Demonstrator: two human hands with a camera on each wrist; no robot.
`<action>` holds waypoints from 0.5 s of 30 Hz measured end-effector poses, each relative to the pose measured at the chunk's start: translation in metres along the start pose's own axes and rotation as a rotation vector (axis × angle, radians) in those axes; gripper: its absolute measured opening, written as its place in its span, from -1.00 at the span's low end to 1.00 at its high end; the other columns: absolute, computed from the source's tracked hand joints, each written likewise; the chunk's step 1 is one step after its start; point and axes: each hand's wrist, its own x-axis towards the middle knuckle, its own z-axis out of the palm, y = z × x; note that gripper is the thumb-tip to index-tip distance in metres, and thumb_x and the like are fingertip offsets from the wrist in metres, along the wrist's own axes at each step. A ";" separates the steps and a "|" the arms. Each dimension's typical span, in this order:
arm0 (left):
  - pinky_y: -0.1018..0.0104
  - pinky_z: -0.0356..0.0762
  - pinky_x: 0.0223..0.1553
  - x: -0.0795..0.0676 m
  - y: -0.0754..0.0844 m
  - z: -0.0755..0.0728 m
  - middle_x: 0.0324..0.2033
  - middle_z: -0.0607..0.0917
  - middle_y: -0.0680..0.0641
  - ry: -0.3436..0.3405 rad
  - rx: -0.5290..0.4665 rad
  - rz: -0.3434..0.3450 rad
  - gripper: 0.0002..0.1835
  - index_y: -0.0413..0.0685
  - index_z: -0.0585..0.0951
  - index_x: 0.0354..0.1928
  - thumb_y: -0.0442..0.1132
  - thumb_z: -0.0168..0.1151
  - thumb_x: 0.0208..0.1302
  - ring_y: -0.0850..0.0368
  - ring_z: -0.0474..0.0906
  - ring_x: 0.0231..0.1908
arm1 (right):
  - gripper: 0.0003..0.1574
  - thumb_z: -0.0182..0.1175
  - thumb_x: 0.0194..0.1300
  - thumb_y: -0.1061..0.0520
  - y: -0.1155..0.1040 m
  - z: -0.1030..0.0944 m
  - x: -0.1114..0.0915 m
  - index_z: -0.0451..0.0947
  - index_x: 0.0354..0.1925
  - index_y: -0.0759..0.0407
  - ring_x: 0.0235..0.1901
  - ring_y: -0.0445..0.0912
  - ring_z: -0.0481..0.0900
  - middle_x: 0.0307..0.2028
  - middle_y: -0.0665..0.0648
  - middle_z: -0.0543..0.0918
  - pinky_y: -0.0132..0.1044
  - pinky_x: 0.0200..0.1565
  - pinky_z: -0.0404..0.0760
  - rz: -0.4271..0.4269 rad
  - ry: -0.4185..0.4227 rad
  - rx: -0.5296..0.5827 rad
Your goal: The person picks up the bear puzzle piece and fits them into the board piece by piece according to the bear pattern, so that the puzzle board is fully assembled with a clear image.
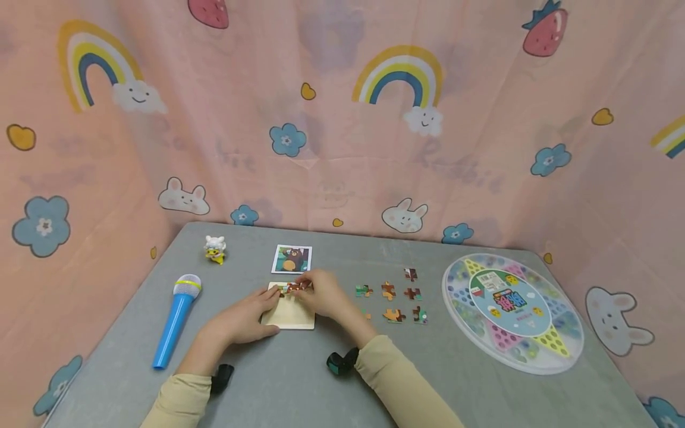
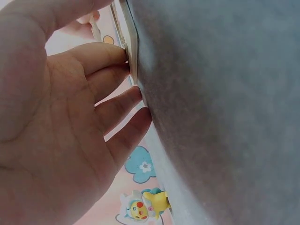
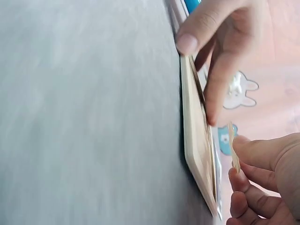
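Observation:
A pale wooden puzzle board (image 1: 293,316) lies on the grey table. Along its far side sit some brown and green jigsaw pieces (image 1: 289,288). My left hand (image 1: 241,318) rests at the board's left side, thumb by the near corner and its fairly straight fingers touching the edge and top. Over the far right part of the board is my right hand (image 1: 327,295). Between thumb and fingertips it pinches a thin puzzle piece (image 3: 233,147), seen edge-on and raised above the board in the right wrist view; its picture side is hidden.
Several loose puzzle pieces (image 1: 393,291) lie to the right. A bear picture card (image 1: 292,260) lies behind the board. A blue toy microphone (image 1: 173,327) and a small figurine (image 1: 215,249) are on the left. At the right is a round game board (image 1: 511,315).

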 end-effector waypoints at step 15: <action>-0.30 0.17 0.53 0.002 -0.002 0.002 0.57 0.27 -0.41 0.011 -0.011 0.006 -0.17 -0.46 0.33 0.52 -0.16 0.42 0.35 -0.46 0.11 0.57 | -0.76 0.39 0.40 0.25 0.003 0.014 0.007 0.75 -0.02 0.36 -0.29 -0.11 0.59 -0.27 0.17 0.74 -0.32 -0.22 0.58 -0.009 -0.004 -0.057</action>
